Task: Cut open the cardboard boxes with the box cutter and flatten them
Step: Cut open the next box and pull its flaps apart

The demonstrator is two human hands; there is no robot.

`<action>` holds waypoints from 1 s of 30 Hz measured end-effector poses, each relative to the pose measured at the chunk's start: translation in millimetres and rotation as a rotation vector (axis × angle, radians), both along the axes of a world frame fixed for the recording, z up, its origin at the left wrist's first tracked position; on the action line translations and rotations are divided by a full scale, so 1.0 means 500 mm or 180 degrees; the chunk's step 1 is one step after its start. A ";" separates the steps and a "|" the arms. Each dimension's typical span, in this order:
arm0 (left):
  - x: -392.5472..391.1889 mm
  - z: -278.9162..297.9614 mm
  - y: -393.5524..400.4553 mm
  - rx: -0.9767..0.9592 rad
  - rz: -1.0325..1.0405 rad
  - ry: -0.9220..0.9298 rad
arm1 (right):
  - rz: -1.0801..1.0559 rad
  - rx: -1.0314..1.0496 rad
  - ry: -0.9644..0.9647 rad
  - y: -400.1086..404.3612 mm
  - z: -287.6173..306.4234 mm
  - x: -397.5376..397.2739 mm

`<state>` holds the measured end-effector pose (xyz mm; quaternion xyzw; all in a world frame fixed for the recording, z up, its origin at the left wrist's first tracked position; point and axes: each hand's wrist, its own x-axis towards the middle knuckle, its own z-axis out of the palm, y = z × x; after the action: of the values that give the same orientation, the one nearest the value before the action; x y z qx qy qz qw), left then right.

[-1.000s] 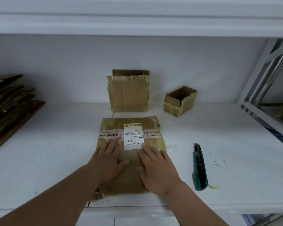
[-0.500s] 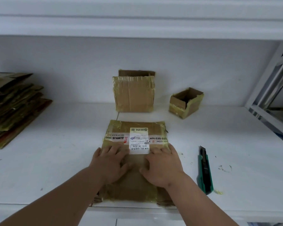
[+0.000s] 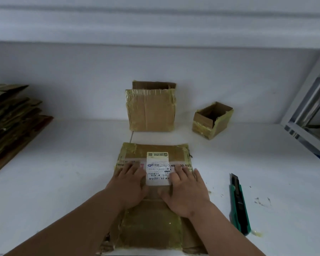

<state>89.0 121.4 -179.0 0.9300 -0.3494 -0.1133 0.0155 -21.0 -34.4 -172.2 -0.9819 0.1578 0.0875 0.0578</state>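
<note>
A flattened cardboard box [image 3: 153, 224] with yellowish tape and a white shipping label lies on the white shelf [image 3: 63, 182] in front of me. My left hand [image 3: 129, 183] and my right hand [image 3: 187, 189] press flat on it, fingers straight, either side of the label. The green box cutter [image 3: 238, 202] lies on the shelf to the right of my right hand, untouched. Two more boxes stand at the back: a taped box [image 3: 151, 108] upright against the wall and a small open box [image 3: 211, 120] to its right.
A stack of flattened cardboard [image 3: 9, 124] lies at the left end of the shelf. A metal rack frame [image 3: 307, 115] borders the right side. Another shelf hangs overhead. Small tape scraps [image 3: 262, 201] dot the surface right of the cutter.
Both hands have slid forward along the flattened box, up to the label and printed tape. The cutter and the back boxes have stayed in place.
</note>
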 end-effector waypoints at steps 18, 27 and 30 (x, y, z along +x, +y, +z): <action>0.076 0.020 -0.038 0.0312 -0.0020 -0.0123 | -0.0095 -0.0136 -0.0136 -0.033 0.000 0.110; 0.003 0.020 -0.003 0.0024 0.0161 0.0155 | -0.0042 0.0000 0.0045 0.029 -0.029 0.042; -0.033 0.022 0.017 0.0045 0.0095 -0.0379 | 0.0046 -0.0251 -0.0106 0.038 -0.007 0.026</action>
<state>72.6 129.8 -167.8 0.9403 -0.3350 -0.0601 -0.0102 -8.0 -15.4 -175.8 -0.9858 0.1530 0.0653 0.0210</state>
